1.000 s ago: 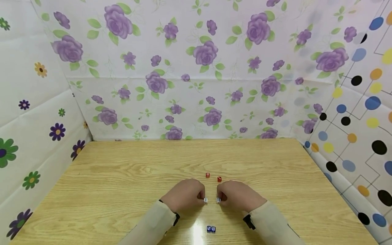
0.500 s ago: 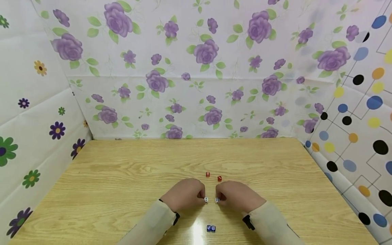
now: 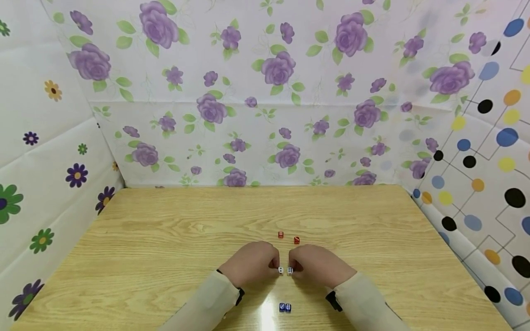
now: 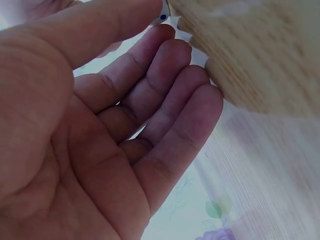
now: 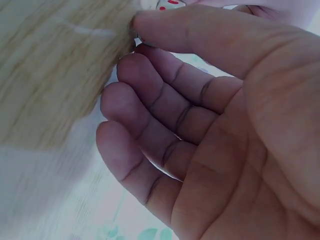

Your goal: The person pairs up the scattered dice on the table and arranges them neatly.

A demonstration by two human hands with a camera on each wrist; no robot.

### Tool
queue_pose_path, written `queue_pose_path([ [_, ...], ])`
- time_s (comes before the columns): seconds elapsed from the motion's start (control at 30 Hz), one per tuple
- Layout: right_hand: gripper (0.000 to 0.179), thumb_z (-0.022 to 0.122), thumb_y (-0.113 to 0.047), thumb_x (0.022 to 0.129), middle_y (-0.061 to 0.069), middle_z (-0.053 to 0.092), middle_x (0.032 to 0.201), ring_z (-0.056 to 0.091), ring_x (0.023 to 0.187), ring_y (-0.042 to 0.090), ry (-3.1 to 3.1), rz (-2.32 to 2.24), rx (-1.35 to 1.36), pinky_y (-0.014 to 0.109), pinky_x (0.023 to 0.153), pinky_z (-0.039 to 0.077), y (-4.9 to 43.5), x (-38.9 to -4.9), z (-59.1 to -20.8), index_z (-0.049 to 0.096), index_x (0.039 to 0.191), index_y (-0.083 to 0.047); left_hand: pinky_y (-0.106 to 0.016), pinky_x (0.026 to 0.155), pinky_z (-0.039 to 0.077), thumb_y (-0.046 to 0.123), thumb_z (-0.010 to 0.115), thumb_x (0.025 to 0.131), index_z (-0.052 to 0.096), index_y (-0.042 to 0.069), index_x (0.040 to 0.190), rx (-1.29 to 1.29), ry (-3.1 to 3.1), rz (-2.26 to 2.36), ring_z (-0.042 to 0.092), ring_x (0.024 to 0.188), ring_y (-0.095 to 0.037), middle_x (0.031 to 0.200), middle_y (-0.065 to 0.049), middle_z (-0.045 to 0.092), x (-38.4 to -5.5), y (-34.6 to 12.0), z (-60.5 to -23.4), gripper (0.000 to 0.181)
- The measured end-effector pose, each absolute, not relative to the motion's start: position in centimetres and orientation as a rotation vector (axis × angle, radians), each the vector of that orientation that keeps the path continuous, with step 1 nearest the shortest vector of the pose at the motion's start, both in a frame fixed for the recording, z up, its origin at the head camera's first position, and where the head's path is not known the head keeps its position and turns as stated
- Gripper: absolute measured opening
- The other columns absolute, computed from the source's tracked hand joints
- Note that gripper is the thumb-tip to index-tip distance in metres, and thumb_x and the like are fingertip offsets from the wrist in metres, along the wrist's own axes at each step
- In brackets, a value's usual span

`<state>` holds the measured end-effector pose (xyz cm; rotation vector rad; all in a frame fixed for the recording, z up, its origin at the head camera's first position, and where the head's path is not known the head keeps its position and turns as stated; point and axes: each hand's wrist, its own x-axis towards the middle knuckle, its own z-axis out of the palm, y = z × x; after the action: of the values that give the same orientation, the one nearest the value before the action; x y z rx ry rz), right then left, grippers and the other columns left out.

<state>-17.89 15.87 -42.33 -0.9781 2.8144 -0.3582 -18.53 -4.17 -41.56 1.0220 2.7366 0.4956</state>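
Between thumb and forefinger my left hand (image 3: pixel 256 263) pinches a white die (image 3: pixel 280 270) low at the table; its upper face shows two dark pips. Facing it, my right hand (image 3: pixel 318 265) pinches another white die (image 3: pixel 290 271) showing several pips. A narrow gap separates the two white dice. In the left wrist view only a corner of the white die (image 4: pixel 163 18) peeks out past the thumb. The right wrist view shows a white die (image 5: pixel 171 4) with red pips beyond the thumb; the other fingers are bent.
Two red dice (image 3: pixel 280 235) lie apart beyond the hands. Nearer the body, two blue dice (image 3: pixel 285 307) sit side by side on the wooden table (image 3: pixel 165 239). A floral cloth (image 3: pixel 248 115) hangs behind the table, with patterned cloths at both sides.
My right hand has moved left with its white die, and my left hand slightly right with its own. The gap between the white dice has narrowed. Red and blue dice stay put.
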Motion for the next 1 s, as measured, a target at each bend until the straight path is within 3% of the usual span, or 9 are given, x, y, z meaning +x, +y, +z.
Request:
queue_pose_path([
  [0.2,0.011,0.074,-0.026,0.082,-0.015,0.057,0.075,0.048,0.063,-0.001,2.796,-0.366,-0.918,0.022,0.061,0.044,16.13,-17.91,-42.14,0.064,0.081,-0.021,-0.021,0.061,0.044,0.020,0.071,0.081,0.065,0.025,0.070,1.000,2.724,0.518,0.049,0.059,-0.001,0.065,0.018,0.055,-18.62,-4.29,-41.60,0.014],
  [0.53,0.016,0.071,-0.020,0.084,-0.012,0.053,0.068,0.041,0.059,0.003,2.830,-0.326,-1.002,0.022,0.056,0.038,15.71,-17.80,-42.20,0.059,0.073,-0.021,-0.021,0.058,0.041,0.019,0.072,0.081,0.062,0.023,0.065,1.029,2.742,0.493,0.044,0.056,-0.002,0.062,0.016,0.052,-18.45,-4.12,-41.53,0.019],
  [1.0,0.019,0.070,-0.019,0.084,-0.011,0.050,0.066,0.037,0.058,0.003,2.834,-0.320,-1.030,0.022,0.054,0.036,15.42,-17.59,-42.19,0.057,0.072,-0.021,-0.020,0.060,0.042,0.019,0.072,0.081,0.064,0.023,0.067,1.060,2.757,0.463,0.048,0.058,-0.001,0.063,0.017,0.053,-18.42,-3.83,-41.77,0.016],
])
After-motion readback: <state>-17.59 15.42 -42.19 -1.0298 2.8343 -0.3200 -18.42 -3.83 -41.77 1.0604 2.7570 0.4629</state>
